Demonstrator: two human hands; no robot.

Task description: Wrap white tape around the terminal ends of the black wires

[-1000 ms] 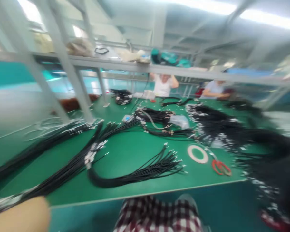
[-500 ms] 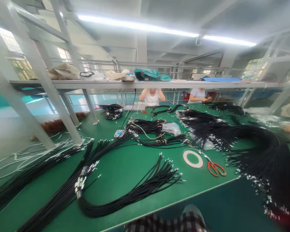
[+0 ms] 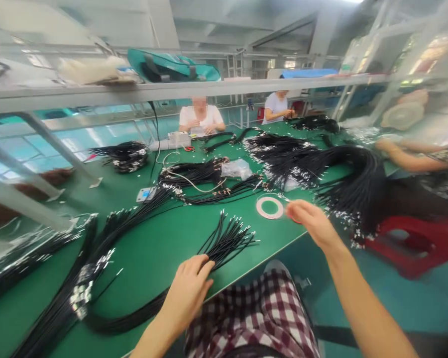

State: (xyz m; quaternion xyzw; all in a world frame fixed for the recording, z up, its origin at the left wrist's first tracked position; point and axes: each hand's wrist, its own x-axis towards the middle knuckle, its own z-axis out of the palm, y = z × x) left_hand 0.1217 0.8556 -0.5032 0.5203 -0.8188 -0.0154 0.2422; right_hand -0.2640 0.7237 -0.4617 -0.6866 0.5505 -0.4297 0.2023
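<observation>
The left hand (image 3: 188, 291) rests on a bundle of crimped cables (image 3: 227, 243) lying on the counter (image 3: 179, 238). Just left of the right hand (image 3: 313, 223) lies a ring of tape (image 3: 270, 207). Behind the hands are more cable bundles (image 3: 194, 175), a plastic bag (image 3: 237, 169) and a digital device (image 3: 146, 194). Right of the right hand, a large cable bundle (image 3: 343, 184) overhangs the counter's edge.

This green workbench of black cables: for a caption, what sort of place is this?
Likely a cable-harness workshop: terminal-tipped black cable bundles, a long green bench, and a co-worker seated at it.
</observation>
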